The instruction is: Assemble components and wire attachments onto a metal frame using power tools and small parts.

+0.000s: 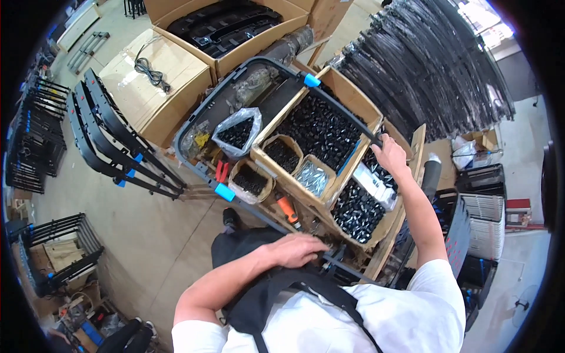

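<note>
And here a black tubular frame (344,110) is being held across the bench (281,100), its rounded end lying at the far left, a blue clip (312,80) fitted on the far bar and another on the near one. The far bar is gripped by the right hand (389,155), the fingers closed around it at the right. Over on the near bar, the left hand (297,250) is laid palm down, fingers forward; whether it is closed cannot be told. Beneath the far bar, a wooden tray (356,94) is heaped with black fittings (315,126), and silver screws (313,178) are held in a smaller bin. Red-handled pliers (222,171) are seen near the near clip, an orange-handled tool (287,208) just beside the near bar.
</note>
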Available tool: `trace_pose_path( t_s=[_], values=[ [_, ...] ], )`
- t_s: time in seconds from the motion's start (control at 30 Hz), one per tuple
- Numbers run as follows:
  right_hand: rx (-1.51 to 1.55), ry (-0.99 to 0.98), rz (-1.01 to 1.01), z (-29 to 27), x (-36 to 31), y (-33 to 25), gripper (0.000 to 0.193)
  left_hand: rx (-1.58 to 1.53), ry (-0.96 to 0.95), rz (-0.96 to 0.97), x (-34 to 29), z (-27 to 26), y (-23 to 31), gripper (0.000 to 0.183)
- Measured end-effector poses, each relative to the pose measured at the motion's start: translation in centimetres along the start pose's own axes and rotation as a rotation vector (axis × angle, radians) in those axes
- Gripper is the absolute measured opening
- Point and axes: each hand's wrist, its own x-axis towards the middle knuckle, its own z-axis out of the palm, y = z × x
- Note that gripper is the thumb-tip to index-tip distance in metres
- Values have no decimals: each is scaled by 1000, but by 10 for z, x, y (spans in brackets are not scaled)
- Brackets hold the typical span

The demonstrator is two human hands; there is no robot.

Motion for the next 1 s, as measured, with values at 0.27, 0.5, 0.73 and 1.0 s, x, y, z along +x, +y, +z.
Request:
trace_pose_path(
  t_s=[0.27,0.5,0.73,1.0],
  values=[
    [395,-329,-538,-31,-235,-112,40,532,140,-287,-34,-70,-12,37],
    [203,-293,-157,-1,-316,-155,40,575,-171,-246,-61,-123,-45,42],
    [25,2,40,-24,-311,-210,32,860,-213,4,-78,-129,-72,14],
    [-103,-30,150,-23,-317,-244,25,875,-206,116,-81,-135,-76,11]
  ],
)
